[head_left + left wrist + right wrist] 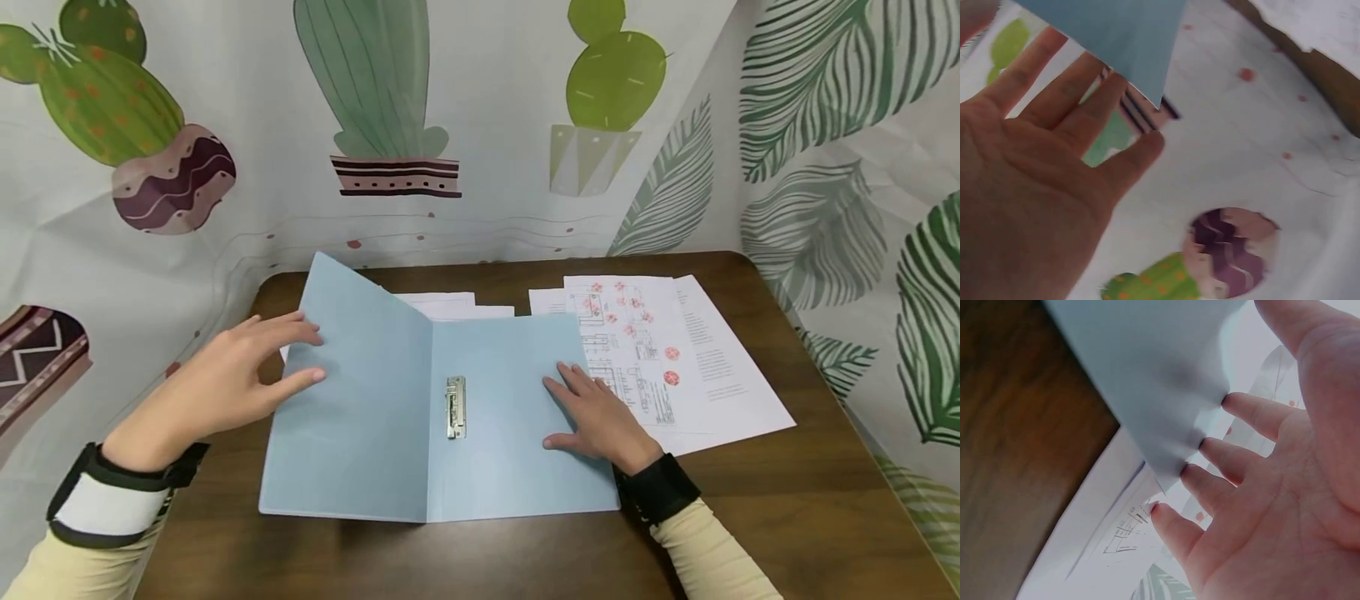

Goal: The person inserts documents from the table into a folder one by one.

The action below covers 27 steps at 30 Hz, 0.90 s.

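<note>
And here's the blue folder (418, 417), lying wide open near the middle of the counter (795, 492), its long axis running away from the person, spine almost straight down the middle. The right panel lies low while the left one stands tilted up, its top corner reaching highest of all. The metal clip (456, 407) sits on the right panel just beside the spine, its own length parallel to it.

To the hands now! The left hand (232, 379) is at the raised panel's outer edge, fingers loosely spread and thumb apart, fingertips over the inner face (whether they press on it, I can't tell). Across on the far side, the right hand (600, 421) has its fingers fanned out, tips touching the right panel near its outer edge, pinching nothing.

Beyond that edge, the stamped papers (652, 333), marked in red, lie partly covered by the folder; more white sheets (468, 310) peek out behind it.
</note>
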### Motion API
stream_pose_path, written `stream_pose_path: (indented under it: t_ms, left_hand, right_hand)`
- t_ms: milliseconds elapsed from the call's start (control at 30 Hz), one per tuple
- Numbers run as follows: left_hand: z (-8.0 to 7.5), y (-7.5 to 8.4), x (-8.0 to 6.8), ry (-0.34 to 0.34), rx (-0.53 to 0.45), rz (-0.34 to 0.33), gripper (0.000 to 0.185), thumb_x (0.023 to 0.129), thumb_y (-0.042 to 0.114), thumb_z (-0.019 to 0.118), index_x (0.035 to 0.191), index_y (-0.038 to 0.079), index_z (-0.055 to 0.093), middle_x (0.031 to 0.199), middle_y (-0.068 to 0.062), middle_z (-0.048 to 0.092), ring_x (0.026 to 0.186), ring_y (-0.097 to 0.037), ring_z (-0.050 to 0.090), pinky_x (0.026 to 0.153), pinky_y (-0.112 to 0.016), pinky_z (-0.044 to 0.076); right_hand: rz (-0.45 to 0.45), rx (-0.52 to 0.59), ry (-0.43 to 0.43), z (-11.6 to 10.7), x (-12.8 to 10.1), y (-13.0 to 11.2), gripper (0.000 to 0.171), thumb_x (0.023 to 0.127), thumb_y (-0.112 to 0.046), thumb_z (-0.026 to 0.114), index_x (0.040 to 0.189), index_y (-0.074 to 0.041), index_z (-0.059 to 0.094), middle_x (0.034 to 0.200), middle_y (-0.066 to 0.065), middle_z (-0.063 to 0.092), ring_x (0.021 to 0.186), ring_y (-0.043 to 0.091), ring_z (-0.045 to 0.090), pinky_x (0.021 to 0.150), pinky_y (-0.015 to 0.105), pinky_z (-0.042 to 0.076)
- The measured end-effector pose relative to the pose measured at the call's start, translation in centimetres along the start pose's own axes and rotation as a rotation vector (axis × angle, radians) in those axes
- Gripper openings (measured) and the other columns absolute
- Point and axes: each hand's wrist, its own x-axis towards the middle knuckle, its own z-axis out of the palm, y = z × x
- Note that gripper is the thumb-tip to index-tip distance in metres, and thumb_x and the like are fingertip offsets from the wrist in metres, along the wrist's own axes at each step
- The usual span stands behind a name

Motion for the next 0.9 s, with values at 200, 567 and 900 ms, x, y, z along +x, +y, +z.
stream_pose_path:
  t_ms: [200, 567, 900]
  left_hand:
    - [1.9, -2.8, -1.9, -0.213, 0.019, -0.18, 0.047, 0.091, 0.036, 0.079, 0.128, 0.01, 0.069, 0.136, -0.022, 0.064, 0.138, -0.053, 0.043, 0.105, -0.08, 0.019]
    - [9.0, -2.6, -3.1, -0.36, 0.022, -0.342, 0.066, 0.095, 0.044, 0.071, 0.145, 0.004, 0.057, 0.153, -0.037, 0.039, 0.14, -0.065, 0.029, 0.107, -0.078, 0.024]
    - [16.5, 1.1, -2.0, -0.266, 0.021, -0.39, 0.074, 0.093, 0.045, 0.074, 0.147, 0.0, 0.053, 0.159, -0.037, 0.028, 0.146, -0.061, 0.021, 0.11, -0.075, 0.025]
  right_hand:
    - [0.006, 0.001, -0.007, 0.1, 0.0, 0.1, 0.095, 0.079, -0.051, 0.086, 0.154, -0.007, 0.047, 0.163, 0.022, 0.034, 0.152, 0.042, 0.028, 0.117, 0.062, 0.027]
    - [0.0, 0.0, -0.009, 0.0, 0.3, -0.1, 0.095, 0.077, -0.046, 0.088, 0.154, -0.007, 0.048, 0.163, 0.022, 0.034, 0.151, 0.043, 0.028, 0.116, 0.063, 0.028]
    - [-0.008, 0.03, 0.016, 0.3, 0.3, -0.1, 0.094, 0.077, -0.045, 0.089, 0.152, -0.005, 0.049, 0.163, 0.023, 0.034, 0.151, 0.044, 0.027, 0.116, 0.065, 0.026]
